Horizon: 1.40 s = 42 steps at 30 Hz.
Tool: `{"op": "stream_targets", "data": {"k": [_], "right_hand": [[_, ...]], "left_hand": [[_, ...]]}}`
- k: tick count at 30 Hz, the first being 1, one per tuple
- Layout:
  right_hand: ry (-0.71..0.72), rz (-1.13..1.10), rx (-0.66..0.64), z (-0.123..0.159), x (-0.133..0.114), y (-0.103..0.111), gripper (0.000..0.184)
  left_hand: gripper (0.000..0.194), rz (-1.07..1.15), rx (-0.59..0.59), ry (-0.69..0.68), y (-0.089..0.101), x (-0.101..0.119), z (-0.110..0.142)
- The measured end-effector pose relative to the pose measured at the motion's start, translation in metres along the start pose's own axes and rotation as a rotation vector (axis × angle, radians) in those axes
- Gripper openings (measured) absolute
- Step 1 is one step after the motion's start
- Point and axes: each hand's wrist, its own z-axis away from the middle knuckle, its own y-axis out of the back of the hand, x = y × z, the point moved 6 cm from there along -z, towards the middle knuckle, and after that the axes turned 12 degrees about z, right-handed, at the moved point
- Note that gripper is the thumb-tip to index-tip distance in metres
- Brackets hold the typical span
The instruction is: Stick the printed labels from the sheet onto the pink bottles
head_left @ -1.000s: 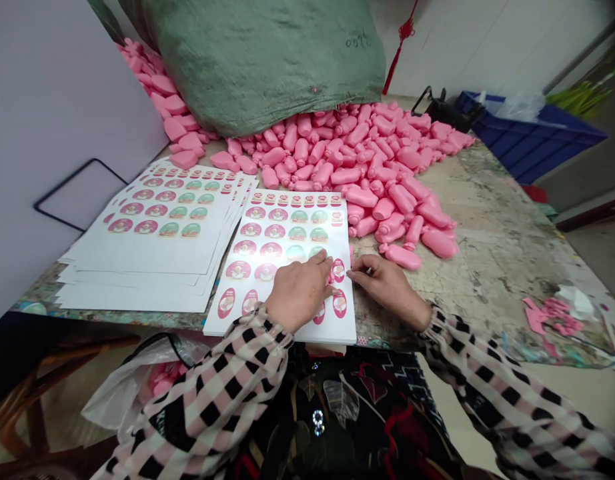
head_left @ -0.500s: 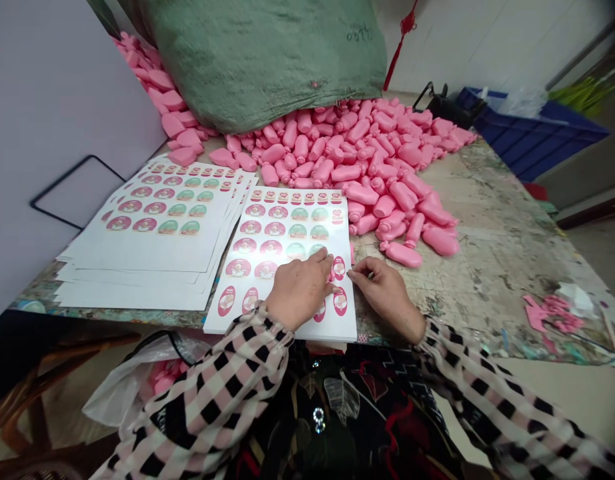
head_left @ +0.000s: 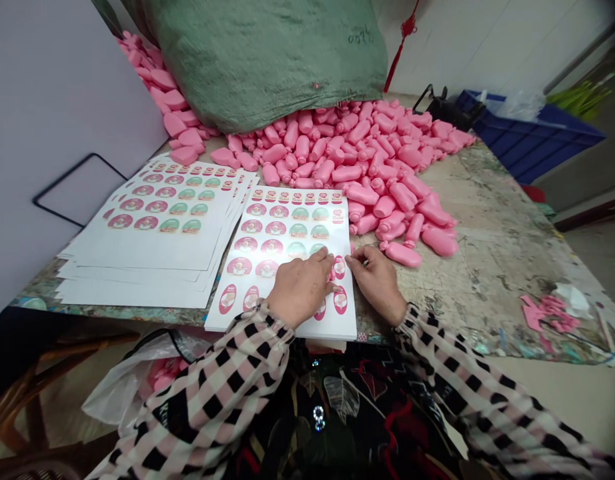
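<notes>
My left hand (head_left: 303, 288) lies over a stack of sticker sheets (head_left: 287, 331), closed round a pink bottle (head_left: 331, 274). Only a small pink end of it shows between thumb and forefinger; the palm hides the rest. Thumb and forefinger of my right hand (head_left: 378, 279) are pinched together at the right edge of an oval pink sticker (head_left: 339, 267) near the sheet's right side. Another oval sticker (head_left: 340, 301) sits just below. Rows of pink and green half-round stickers (head_left: 298, 231) cover the sheet's upper part.
More sticker sheets (head_left: 137, 260) lie fanned out to the left. A heap of pink bottles (head_left: 347, 147) spreads across the back beneath a green sack (head_left: 267, 60). Pink scraps (head_left: 550, 313) lie at the right edge of the worktable (head_left: 512, 247). A blue crate (head_left: 532, 143) stands beyond.
My right hand has shifted slightly up and to the left, its fingertips moving up along the oval sticker's edge. My left hand stays in place on the sheet.
</notes>
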Motion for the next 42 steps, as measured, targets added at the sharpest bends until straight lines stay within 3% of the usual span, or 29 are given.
{"op": "stream_targets", "data": {"k": [12, 18, 22, 29, 35, 42], "right_hand": [[0.048, 0.068, -0.191, -0.003, 0.001, 0.008, 0.015], [0.093, 0.168, -0.218, -0.006, -0.004, 0.012, 0.02], [0.112, 0.194, -0.204, -0.007, -0.011, 0.014, 0.025], [0.025, 0.179, -0.103, 0.0, -0.011, 0.017, 0.022], [0.1, 0.243, 0.05, 0.011, -0.022, 0.024, 0.02], [0.187, 0.361, 0.062, 0.015, -0.031, 0.024, 0.019]], "left_hand": [[0.05, -0.038, -0.003, -0.008, 0.0, 0.001, 0.0], [0.053, -0.061, 0.02, 0.008, 0.002, -0.001, 0.0], [0.057, -0.042, 0.017, 0.027, 0.003, -0.002, 0.0], [0.06, 0.036, -0.011, 0.05, 0.005, -0.005, -0.004], [0.058, 0.076, 0.007, 0.037, 0.003, -0.008, -0.004], [0.061, 0.053, 0.001, 0.044, 0.001, -0.009, -0.004]]}}
